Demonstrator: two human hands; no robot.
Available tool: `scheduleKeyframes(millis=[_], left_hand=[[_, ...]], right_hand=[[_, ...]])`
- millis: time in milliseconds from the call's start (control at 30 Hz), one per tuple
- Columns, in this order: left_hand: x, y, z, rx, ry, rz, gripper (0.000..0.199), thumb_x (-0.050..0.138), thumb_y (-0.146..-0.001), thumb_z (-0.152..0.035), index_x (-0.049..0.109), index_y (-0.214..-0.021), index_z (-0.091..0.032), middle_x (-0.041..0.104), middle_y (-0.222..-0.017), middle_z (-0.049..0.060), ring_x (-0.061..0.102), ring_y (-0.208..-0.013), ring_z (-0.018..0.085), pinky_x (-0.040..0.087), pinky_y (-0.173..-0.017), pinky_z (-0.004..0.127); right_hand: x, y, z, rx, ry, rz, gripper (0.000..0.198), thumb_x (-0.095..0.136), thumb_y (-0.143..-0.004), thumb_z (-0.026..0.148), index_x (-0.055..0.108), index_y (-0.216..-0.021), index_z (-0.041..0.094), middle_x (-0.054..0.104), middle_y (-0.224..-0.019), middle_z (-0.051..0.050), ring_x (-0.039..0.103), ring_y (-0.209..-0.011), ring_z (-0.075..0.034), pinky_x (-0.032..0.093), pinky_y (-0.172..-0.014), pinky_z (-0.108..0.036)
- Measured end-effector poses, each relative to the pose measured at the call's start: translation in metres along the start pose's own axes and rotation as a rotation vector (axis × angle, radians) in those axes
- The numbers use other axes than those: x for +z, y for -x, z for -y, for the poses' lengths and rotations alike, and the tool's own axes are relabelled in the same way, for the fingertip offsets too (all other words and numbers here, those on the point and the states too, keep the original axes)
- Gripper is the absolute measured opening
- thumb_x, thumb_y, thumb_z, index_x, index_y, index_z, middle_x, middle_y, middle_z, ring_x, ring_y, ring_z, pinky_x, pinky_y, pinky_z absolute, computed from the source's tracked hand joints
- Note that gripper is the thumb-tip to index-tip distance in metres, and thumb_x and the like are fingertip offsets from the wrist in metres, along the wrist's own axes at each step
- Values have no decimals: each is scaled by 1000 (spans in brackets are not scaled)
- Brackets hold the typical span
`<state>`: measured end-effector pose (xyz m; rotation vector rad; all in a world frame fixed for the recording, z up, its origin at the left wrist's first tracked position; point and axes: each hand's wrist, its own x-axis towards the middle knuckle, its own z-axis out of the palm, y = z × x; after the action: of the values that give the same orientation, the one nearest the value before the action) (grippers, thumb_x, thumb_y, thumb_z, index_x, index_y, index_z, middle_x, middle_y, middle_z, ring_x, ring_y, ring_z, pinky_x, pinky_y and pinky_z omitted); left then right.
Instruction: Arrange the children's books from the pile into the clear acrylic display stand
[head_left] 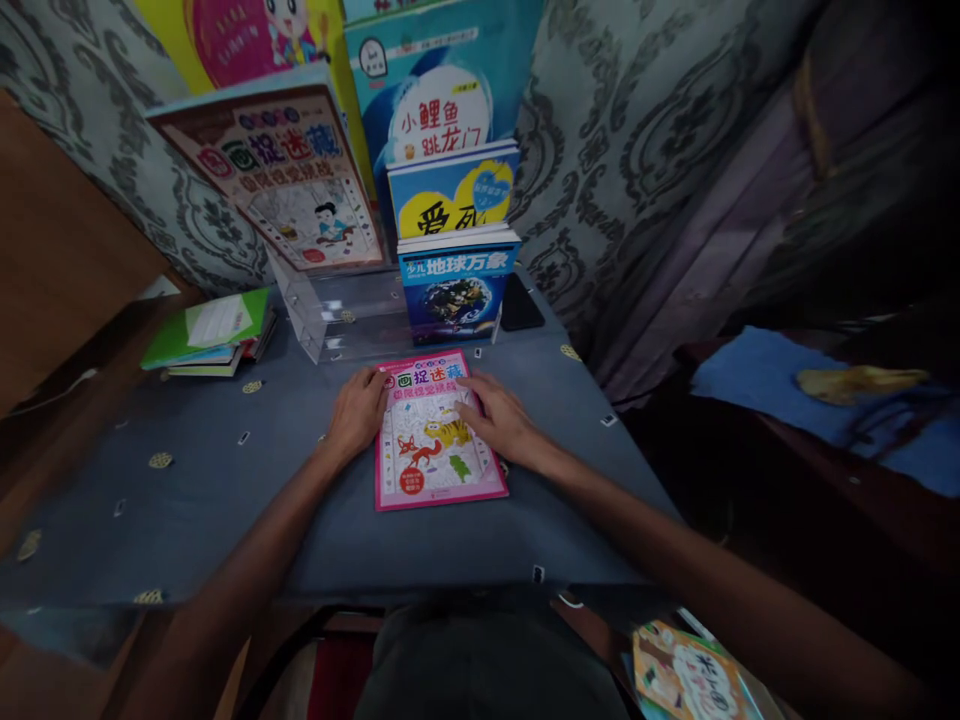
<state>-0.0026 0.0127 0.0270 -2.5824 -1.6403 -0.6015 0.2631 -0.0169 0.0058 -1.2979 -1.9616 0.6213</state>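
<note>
A pink-edged children's picture book [439,490] lies cover up on the dark tablecloth, with a fox and a tiger drawn on it. My left hand [360,412] grips its left edge near the upper corner, fingers curled against the side. On the opposite edge, my right hand [504,422] holds the book with the thumb resting over the cover and the fingers along the upper right side. The undersides of both hands are hidden.
Behind the book stands a clear acrylic rack [307,325] with a brown-covered book [300,190] and a blue earth book [457,300]. A black phone [521,305] lies beside it. Stacked books [206,335] sit at the left; another book [690,675] is low at the right.
</note>
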Motion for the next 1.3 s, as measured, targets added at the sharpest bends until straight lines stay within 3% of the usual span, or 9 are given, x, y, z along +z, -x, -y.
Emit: scheduleKeyframes(millis=[100,233,333,433,500,600,767,933,1300], left_hand=[[-11,-5,2,-35,30,92,30,41,-99,-18,63,-119,-18,68,-115,12,65,-101,24,53,-91,38],[-20,-9,-12,-76,-14,191,28,44,-101,-24,62,-121,-15,66,-127,15,64,-112,27,50,-98,41],[-19,-1,-38,-45,-96,222,38,49,-101,-38,59,-128,-13,56,-144,18,54,-131,33,43,-109,47],[-16,14,-66,22,-127,225,57,55,-97,-53,53,-138,-13,52,-149,19,45,-141,36,37,-115,52],[-17,21,-79,22,-165,237,62,58,-95,-54,50,-140,-13,52,-149,20,44,-141,38,37,-115,55],[-22,22,-92,9,-223,294,53,55,-98,-47,53,-136,-10,56,-144,21,49,-138,37,42,-110,51],[-34,15,-103,6,-275,382,33,46,-102,-33,61,-119,-10,69,-121,18,63,-121,32,53,-95,40],[-44,10,-108,-38,-244,413,30,41,-103,-29,64,-113,-13,73,-110,16,70,-106,29,54,-79,36],[-46,10,-107,-54,-231,405,31,40,-104,-30,66,-111,-15,73,-112,13,70,-106,26,52,-79,33]], right_hand=[[1,8,14,60,-257,68,39,59,-93,33,63,-130,20,71,-120,-12,70,-104,-25,61,-89,-43],[3,10,22,139,-427,75,29,58,-92,26,67,-119,19,74,-102,-8,71,-86,-20,61,-76,-34],[1,0,14,151,-378,11,28,54,-91,19,69,-115,19,74,-97,-8,71,-87,-22,62,-77,-37],[0,-14,2,149,-310,-55,30,53,-89,13,70,-112,20,75,-103,-9,72,-90,-22,62,-81,-40],[1,-19,-4,145,-293,-89,31,52,-88,11,69,-112,20,74,-109,-9,72,-92,-22,62,-84,-42],[5,-20,-10,142,-339,-117,32,49,-89,9,68,-113,20,74,-113,-9,74,-94,-21,62,-84,-41],[8,-14,-14,116,-468,-133,35,47,-89,7,67,-113,21,74,-114,-8,74,-98,-19,63,-82,-35],[7,-13,-14,97,-488,-131,35,47,-87,6,68,-111,21,75,-111,-8,74,-99,-20,64,-82,-37],[5,-11,-14,72,-446,-118,35,48,-89,9,64,-117,22,74,-115,-10,73,-103,-22,63,-86,-41]])
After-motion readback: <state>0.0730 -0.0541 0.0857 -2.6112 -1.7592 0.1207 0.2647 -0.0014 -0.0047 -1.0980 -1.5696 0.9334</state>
